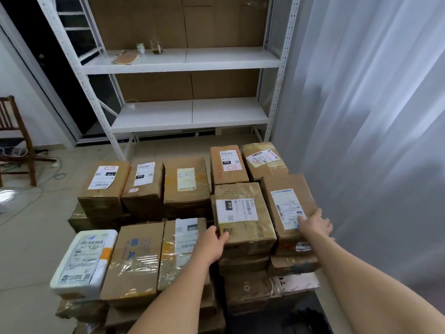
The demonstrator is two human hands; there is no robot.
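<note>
Several taped cardboard parcels with shipping labels are stacked on the floor in front of me. My left hand (pixel 213 242) holds the near left corner of a brown box with a "010" label (pixel 243 214), thumb on its top. My right hand (pixel 314 225) lies on the near right part of the neighbouring brown box with a long white label (pixel 287 203), fingers over its right edge. Both boxes sit on top of the stack, side by side.
A white padded parcel (pixel 84 261) lies at the stack's near left. A white metal shelf rack (pixel 190 114) stands behind, holding a notebook (pixel 125 58) and a jar (pixel 157 45). A white curtain (pixel 373 116) hangs on the right. A wooden chair (pixel 14 141) and cables are at the left.
</note>
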